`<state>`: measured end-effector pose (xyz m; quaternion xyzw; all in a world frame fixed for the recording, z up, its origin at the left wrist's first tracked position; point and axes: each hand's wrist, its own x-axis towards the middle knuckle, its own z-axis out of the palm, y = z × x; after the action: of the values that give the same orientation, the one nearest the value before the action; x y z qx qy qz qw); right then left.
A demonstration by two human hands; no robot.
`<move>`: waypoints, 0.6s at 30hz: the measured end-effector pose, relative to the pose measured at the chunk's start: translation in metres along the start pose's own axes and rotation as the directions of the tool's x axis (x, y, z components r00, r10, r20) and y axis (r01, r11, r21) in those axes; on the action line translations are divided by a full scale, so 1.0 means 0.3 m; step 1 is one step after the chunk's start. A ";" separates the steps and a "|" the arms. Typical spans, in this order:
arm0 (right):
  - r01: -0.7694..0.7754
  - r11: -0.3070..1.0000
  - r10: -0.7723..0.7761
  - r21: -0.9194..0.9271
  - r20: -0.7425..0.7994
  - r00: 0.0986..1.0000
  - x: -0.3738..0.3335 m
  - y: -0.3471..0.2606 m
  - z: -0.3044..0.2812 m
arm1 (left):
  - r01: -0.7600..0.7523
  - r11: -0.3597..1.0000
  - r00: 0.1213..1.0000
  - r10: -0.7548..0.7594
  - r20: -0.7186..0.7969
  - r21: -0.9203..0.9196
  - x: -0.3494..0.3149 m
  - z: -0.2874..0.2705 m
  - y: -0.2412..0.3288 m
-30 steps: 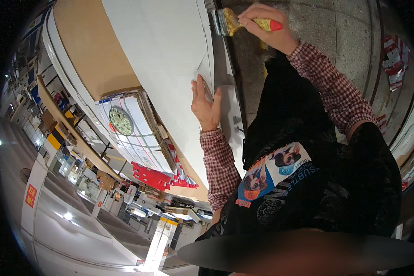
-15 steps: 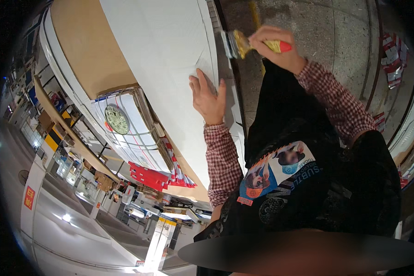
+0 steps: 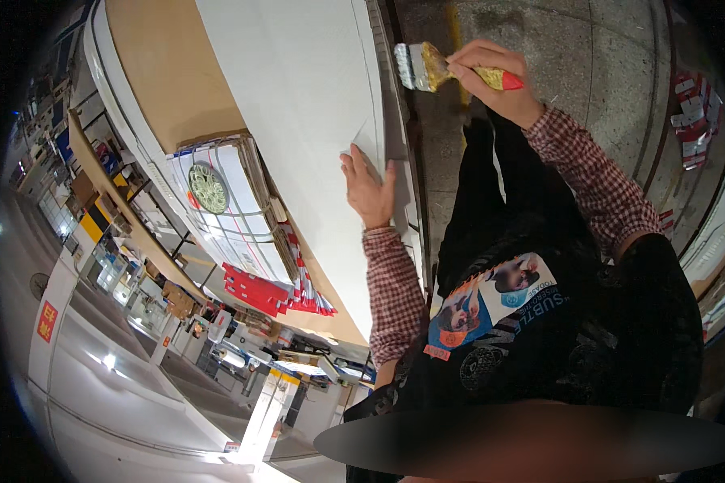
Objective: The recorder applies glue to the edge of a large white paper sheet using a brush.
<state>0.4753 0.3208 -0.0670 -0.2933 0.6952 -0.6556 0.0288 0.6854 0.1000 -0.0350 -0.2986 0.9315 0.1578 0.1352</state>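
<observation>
My right hand [image 3: 501, 80] is closed around a flat paintbrush [image 3: 436, 68] with a yellow handle and a red tip. The bristles look coated in white, and the brush is in the air just past the table's right edge. On a large white sheet [image 3: 298, 88], my left hand [image 3: 369, 191] lies with its thumb spread from the fingers. Its fingertips touch the sheet close to its right edge, beside a small raised fold or flap [image 3: 360, 138]. Nothing is gripped in that hand.
Left of the sheet, a string-tied stack of paper [image 3: 238, 229] bears a round green patterned disc [image 3: 209, 190]. Red and white card pieces [image 3: 258, 290] lie below it on the tan tabletop [image 3: 165, 72]. More red and white pieces [image 3: 693, 121] are at the far right.
The brush has lifted away from the sheet's edge, slightly up and right. My left hand stays on the sheet, appearing a little lower in view. The whole view has shifted slightly.
</observation>
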 end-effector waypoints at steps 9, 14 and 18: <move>-0.023 1.000 0.023 -0.004 0.029 0.999 -0.002 0.044 0.098 | -0.063 0.953 0.994 0.085 0.062 -0.296 0.030 -0.070 -0.018; -0.046 0.996 0.044 0.079 0.031 0.999 -0.094 -0.024 0.117 | -0.075 0.970 0.996 0.086 0.039 -0.231 0.029 -0.056 -0.026; -0.021 0.998 0.020 -0.065 -0.010 1.000 -0.047 -0.026 0.100 | -0.121 0.976 0.992 0.124 0.007 -0.180 0.027 -0.043 -0.027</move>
<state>0.5027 0.3004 -0.0688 -0.2839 0.7193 -0.6337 0.0228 0.6820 0.0847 -0.0279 -0.2503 0.9288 0.2517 0.1061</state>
